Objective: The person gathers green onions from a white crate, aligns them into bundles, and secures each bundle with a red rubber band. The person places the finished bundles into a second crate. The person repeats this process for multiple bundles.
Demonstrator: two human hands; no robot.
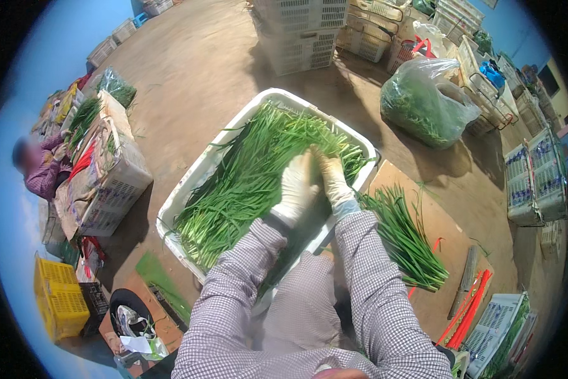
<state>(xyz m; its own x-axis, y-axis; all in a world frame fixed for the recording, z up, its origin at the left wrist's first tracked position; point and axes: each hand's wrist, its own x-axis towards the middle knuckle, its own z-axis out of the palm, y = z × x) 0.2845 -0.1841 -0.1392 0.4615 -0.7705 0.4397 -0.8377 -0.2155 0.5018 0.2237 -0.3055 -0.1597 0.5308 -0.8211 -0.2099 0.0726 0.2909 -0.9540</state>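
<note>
Both my hands wear pale gloves and reach into a white plastic crate filled with long green leafy stalks, likely garlic chives. My left hand lies on the leaves near the crate's middle, its fingers blurred. Just beside it, my right hand bends down over the stalks by the crate's right side. Whether either hand grips any stalks cannot be made out. Right of the crate, a bundle of green stalks rests on a wooden board, over a red strip.
A knife and red ties lie at the board's lower right. Stacked crates stand ahead. A clear bag of greens sits on the floor to the right. At left, a person handles greens at a crate.
</note>
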